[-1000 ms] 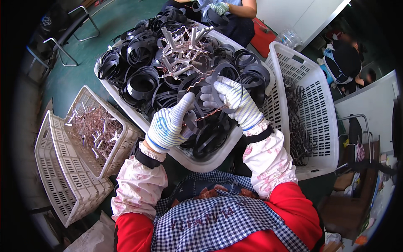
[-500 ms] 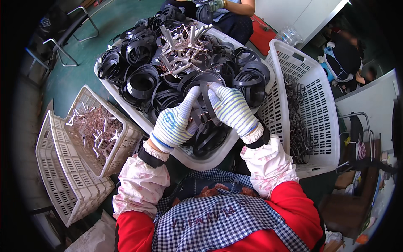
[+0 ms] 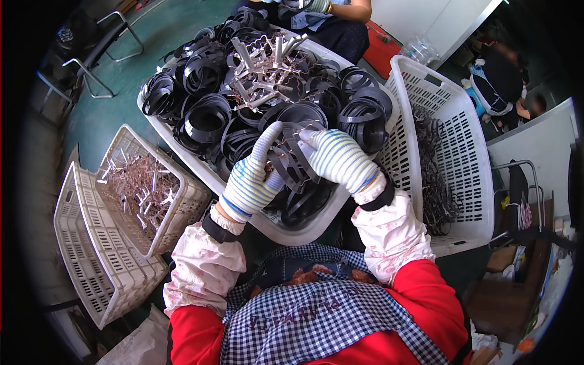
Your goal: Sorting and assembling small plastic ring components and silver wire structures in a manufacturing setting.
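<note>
My left hand (image 3: 250,181), in a striped knit glove, has its thumb stretched up and its fingers curled by a black flat band (image 3: 286,170) with thin copper wire along it. From the other side, my right hand (image 3: 340,159), gloved alike, closes its fingertips at the same band; the exact grip is partly hidden. Copper wire (image 3: 313,125) shows near the right fingertips. Both hands are over the near end of a white tub (image 3: 292,236) heaped with coiled black bands (image 3: 207,118). A bunch of metal tubes tangled with copper wire (image 3: 261,76) lies on the heap.
On the left, a white crate (image 3: 152,240) holds metal tubes and copper wire beside another pale crate (image 3: 85,255). A tall white crate (image 3: 465,158) with dark strips stands right. Across the tub, a person's gloved hand (image 3: 319,6) holds black bands. A chair (image 3: 91,55) stands far left.
The band that stood up between my hands has dropped lower. My right hand has shifted slightly right, its thumb and fingers repositioned. The left hand has barely moved.
</note>
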Tool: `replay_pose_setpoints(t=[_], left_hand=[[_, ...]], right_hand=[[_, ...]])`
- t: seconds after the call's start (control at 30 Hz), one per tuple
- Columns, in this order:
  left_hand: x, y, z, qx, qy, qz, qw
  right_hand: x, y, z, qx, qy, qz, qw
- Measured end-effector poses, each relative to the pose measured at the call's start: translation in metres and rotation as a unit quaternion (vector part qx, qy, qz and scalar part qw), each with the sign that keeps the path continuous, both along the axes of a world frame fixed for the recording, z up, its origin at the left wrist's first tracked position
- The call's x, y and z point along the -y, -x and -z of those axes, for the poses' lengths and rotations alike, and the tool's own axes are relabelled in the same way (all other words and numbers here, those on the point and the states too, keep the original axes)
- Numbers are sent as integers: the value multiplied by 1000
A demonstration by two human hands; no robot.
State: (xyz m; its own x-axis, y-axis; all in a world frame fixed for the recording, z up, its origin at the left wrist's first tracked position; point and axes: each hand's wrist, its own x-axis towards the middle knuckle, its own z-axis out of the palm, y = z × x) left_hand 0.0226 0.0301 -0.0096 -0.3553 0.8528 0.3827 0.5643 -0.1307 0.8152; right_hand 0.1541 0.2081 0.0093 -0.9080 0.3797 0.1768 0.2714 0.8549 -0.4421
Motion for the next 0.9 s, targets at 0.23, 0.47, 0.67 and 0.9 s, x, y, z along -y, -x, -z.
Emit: replay_pose_setpoints(t=[0.23,0.47,0.67,0.9], left_hand=[[-2,28,5,69,-111,-113,985],[4,35,12,82,-108,-132,982],[12,30,3,78,-69,-130,986],[14,33,6,34,-69,-117,990]], right_hand=[[-51,-12,-28,-138,85,194,968],[-30,24,12,-87,-203,66,973],[-32,40,41,14,-232,64,971],[-36,37,7,-164,-94,152,970]])
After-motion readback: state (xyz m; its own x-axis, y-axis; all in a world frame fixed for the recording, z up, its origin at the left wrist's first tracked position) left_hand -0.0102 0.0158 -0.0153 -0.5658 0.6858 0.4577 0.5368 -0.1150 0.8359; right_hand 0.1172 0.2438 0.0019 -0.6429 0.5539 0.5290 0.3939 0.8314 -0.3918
